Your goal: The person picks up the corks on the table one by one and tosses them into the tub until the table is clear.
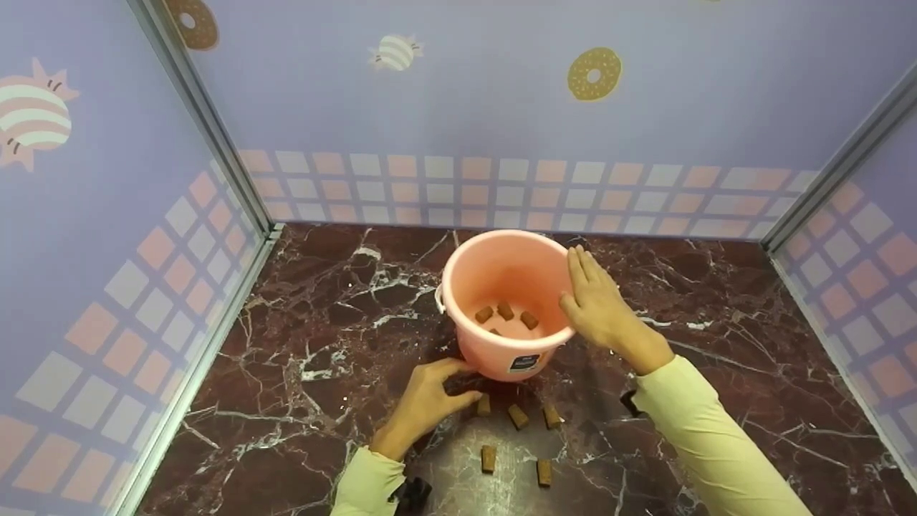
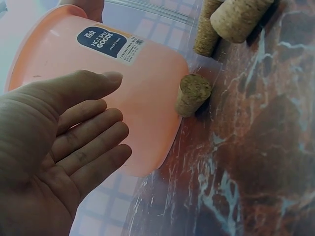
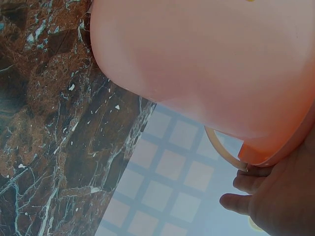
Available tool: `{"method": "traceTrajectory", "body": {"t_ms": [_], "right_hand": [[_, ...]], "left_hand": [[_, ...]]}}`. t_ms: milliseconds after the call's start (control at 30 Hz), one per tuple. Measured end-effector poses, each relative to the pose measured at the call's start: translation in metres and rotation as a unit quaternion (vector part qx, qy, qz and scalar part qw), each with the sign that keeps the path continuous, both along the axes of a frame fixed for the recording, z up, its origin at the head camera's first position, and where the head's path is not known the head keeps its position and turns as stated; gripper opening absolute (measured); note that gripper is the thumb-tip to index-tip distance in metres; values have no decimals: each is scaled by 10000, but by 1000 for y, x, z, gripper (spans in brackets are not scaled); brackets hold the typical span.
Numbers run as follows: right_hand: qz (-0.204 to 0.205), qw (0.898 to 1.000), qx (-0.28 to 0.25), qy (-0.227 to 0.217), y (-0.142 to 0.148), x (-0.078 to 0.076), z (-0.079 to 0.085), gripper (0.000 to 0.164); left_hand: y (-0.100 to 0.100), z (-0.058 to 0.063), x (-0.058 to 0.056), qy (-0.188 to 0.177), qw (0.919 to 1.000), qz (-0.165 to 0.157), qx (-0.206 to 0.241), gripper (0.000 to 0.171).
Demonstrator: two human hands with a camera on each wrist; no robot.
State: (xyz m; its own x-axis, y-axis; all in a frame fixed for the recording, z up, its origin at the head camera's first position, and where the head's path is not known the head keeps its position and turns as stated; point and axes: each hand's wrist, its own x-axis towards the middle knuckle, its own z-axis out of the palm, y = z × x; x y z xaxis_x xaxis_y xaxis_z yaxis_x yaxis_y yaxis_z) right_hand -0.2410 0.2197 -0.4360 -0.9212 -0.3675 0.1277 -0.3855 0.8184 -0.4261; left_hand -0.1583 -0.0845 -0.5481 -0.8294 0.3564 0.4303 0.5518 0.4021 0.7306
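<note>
A pink plastic bucket (image 1: 481, 349) stands upright on the dark marbled tabletop, several corks (image 1: 505, 310) lying on its bottom. My right hand (image 1: 602, 304) rests along the right side of the rim with straight fingers, the thumb at the rim's inner edge. Low at the bucket's front left is my left hand (image 1: 426, 394), fingers relaxed and holding nothing. In the left wrist view its palm faces the bucket wall, and a cork (image 2: 193, 94) stands close to the bucket's base. More corks stand in front of the bucket, among them one near the left thumb (image 1: 483, 405).
Nearest to me on the marbled tabletop (image 1: 322, 322) are two corks, a left one (image 1: 488, 459) and a right one (image 1: 544, 473). A white handle (image 1: 440, 299) shows at the bucket's left side. Patterned panels (image 1: 501, 107) enclose the back and both sides.
</note>
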Motion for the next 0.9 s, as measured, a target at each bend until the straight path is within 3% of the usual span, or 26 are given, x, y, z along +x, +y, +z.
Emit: {"method": "traceTrajectory", "body": {"t_ms": [300,600,900], "right_hand": [[19,10000,2,20,0,0,0,74],[37,10000,-22,31,1,0,-1,74],[52,10000,-35,14,1,-1,-2,75]], "left_hand": [[3,-3,2,-83,9998,-11,-166,36],[6,-7,2,83,9997,-130,-194,36],[7,-11,1,-203,9992,-170,-306,39]]}}
